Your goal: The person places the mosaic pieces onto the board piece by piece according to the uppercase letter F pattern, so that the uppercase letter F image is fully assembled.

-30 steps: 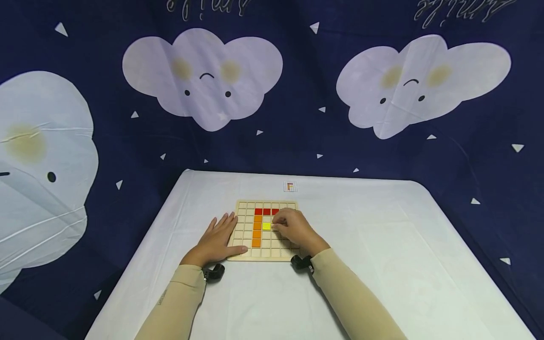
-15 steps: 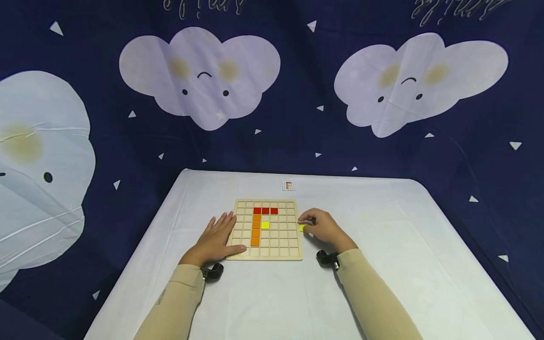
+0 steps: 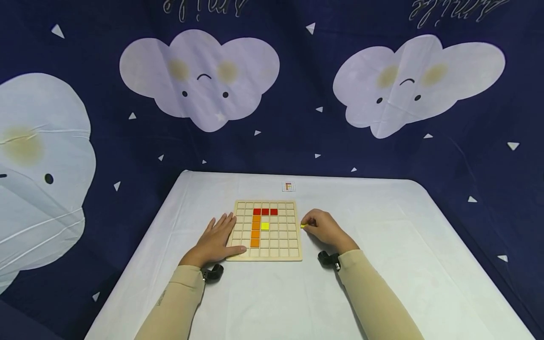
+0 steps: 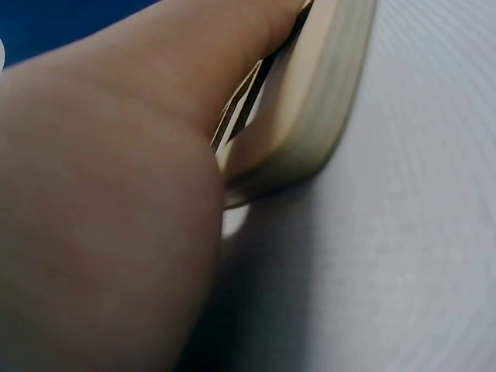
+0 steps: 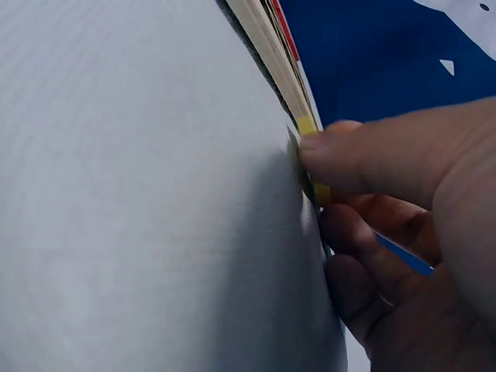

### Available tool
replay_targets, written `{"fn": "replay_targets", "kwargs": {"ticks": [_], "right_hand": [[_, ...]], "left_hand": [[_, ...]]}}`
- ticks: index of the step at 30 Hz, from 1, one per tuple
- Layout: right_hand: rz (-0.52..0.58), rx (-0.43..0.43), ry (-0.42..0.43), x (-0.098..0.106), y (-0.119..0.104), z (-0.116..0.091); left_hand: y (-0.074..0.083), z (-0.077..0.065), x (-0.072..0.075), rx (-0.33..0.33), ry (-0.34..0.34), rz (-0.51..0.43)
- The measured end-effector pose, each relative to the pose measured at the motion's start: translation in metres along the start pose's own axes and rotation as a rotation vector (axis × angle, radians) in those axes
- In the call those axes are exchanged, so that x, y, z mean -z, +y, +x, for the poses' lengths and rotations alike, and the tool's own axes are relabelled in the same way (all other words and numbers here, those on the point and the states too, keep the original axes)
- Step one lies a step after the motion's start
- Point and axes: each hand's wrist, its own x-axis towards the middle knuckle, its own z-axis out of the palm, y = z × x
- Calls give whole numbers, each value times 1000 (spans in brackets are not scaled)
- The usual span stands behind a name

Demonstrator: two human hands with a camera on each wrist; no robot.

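Observation:
A square wooden grid board (image 3: 280, 238) lies on the white table. In its cells sit several orange tiles (image 3: 256, 226), a row of red tiles (image 3: 265, 212) and one yellow tile (image 3: 265, 226). My left hand (image 3: 214, 238) rests spread over the board's left edge, thumb at the near-left corner; its wrist view shows the hand against the board's rounded corner. Just right of the board, my right hand (image 3: 325, 226) pinches another yellow tile (image 5: 322, 192) between thumb and fingers, low over the tablecloth. Part of that tile is hidden behind the thumb.
A small printed card (image 3: 288, 186) with a colored grid pattern lies beyond the board. The white-covered table (image 3: 382, 226) extends well to the right. Behind it hangs a dark blue cloth (image 3: 297, 141) with clouds and triangles.
My right hand has moved right, from over the board to beside its right edge, and now pinches a yellow tile that lay there. The left hand stays put.

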Motion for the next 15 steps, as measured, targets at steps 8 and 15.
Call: {"fn": "replay_targets", "kwargs": {"ticks": [8,15], "right_hand": [[-17,8,48,-1,-8,8],[-1,67,41,-9,-19,17]], "left_hand": [[-2,1,-2,8,10,15],[-2,2,-2,4,8,16]]}}
